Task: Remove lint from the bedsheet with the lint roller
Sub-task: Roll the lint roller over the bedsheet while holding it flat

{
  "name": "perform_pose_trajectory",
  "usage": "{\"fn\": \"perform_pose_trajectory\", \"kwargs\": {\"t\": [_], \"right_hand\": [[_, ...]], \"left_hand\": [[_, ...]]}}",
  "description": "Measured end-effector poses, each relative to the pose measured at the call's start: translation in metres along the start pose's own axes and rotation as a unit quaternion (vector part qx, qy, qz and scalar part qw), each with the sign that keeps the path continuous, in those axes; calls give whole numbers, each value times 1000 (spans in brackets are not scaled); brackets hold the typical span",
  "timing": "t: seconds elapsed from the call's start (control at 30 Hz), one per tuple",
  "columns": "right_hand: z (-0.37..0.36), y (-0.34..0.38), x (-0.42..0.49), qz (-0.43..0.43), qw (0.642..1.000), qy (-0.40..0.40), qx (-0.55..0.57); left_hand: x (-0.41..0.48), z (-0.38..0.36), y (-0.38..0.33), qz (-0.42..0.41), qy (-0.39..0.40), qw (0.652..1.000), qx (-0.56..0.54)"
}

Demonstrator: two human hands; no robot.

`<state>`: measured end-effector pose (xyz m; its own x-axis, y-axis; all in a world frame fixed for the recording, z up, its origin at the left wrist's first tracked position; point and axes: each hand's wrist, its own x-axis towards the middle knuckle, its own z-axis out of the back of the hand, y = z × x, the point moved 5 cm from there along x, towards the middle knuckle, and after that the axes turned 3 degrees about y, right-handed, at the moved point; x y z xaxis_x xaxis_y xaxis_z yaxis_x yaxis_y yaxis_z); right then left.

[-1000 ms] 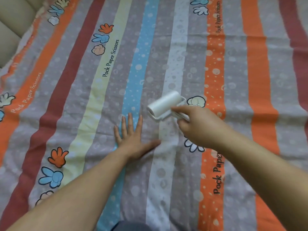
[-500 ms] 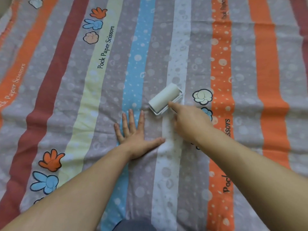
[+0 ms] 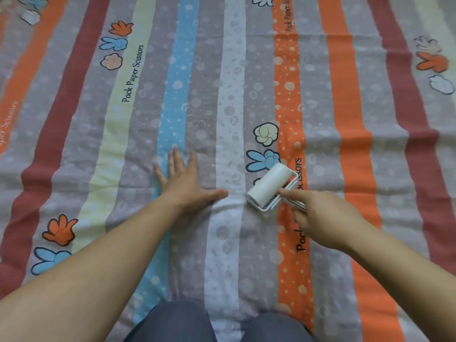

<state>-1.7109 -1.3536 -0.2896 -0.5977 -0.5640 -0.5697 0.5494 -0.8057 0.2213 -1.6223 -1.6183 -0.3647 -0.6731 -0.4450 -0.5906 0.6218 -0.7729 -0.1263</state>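
Bedsheet (image 3: 345,144) cleaning appears to be mid-stroke in the head view — the striped, cartoon-printed cloth fills the frame, and the lint roller (image 3: 270,186) sits down on it with its white barrel against the fabric. No lint can be made out at this sharpness, so which strips are already clean and which are left cannot be told; judging by the roller's spot close to the person and the wide spread of sheet beyond it and to both sides, much of the surface probably remains to be covered.

Taking the roller as landmark: it lies on the grey band at the edge of the dotted orange stripe, just below the blue scissors-hand print. The right hand (image 3: 323,218) is directly behind it, nearer the person, curled closed around the handle with the index finger stretched forward along the frame toward the barrel. The left hand (image 3: 183,186) lies to the roller's left — fingers spread, palm flat on the cloth, holding nothing, seemingly pinning the fabric taut; its thumb tip points toward the roller, near it but not touching. Knees in dark trousers (image 3: 172,324) show at the bottom edge.
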Motion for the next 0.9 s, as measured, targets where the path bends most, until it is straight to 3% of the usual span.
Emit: {"fn": "perform_pose_trajectory", "kwargs": {"t": [0.17,0.27,0.47,0.63,0.9], "right_hand": [[39,-10,-15,2,998,62,6],[73,-1,-5,5,996,46,74],[93,38,100,-13,985,-119,123],[74,62,157,-21,987,-89,133],[48,15,96,-79,993,-32,78]], "left_hand": [[24,15,-35,-129,20,991,15],[36,10,-37,-128,16,992,-2],[35,0,-33,-119,-3,992,-40],[36,-1,-33,-104,11,993,-62],[38,5,-36,-97,53,993,-49]]}}
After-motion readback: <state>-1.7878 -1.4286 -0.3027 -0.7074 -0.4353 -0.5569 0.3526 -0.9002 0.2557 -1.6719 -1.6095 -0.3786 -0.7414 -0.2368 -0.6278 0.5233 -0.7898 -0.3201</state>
